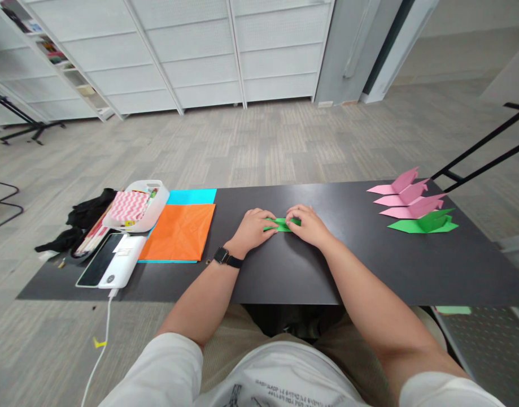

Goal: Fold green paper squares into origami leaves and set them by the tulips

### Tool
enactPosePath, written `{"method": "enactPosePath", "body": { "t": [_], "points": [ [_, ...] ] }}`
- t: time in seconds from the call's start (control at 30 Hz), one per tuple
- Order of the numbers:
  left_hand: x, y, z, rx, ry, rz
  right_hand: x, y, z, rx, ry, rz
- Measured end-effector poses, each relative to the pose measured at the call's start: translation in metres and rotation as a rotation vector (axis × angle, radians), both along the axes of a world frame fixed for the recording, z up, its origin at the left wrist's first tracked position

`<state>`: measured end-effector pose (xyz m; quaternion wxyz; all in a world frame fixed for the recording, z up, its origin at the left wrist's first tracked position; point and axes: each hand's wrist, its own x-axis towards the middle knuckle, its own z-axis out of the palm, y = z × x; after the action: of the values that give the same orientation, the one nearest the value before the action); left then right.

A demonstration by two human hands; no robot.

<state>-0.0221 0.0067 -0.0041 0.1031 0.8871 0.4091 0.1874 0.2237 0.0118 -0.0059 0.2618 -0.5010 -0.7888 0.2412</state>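
A narrow folded piece of green paper (281, 225) lies on the dark table in front of me, held at both ends. My left hand (256, 227), with a black watch on its wrist, has its fingers closed on the paper's left end. At the right end, my right hand (306, 224) pinches the paper between thumb and fingers. The fingers partly cover both ends, so the exact folds there are hidden. To the right stand several pink folded paper birds (407, 195) in a row, with a green folded paper bird (426, 224) nearest me.
On the left lie orange paper sheets (178, 232) over blue sheets (192, 196). Beside them are a white basket (158, 204), a phone (101, 261), a white power bank (122, 263) with a cable, and black cloth (90, 209). The dark table (280, 277) ends close to my lap.
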Motion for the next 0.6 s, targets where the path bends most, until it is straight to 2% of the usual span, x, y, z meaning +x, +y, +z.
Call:
{"method": "enactPosePath", "body": {
  "t": [0.4, 0.6],
  "points": [
    [0.005, -0.004, 0.01, 0.024, -0.046, 0.009, -0.001, -0.002, -0.003, 0.056, -0.033, 0.011],
    [0.007, -0.005, 0.008, -0.014, -0.084, 0.021, -0.001, -0.003, -0.005, 0.098, -0.101, 0.014]
  ]
}}
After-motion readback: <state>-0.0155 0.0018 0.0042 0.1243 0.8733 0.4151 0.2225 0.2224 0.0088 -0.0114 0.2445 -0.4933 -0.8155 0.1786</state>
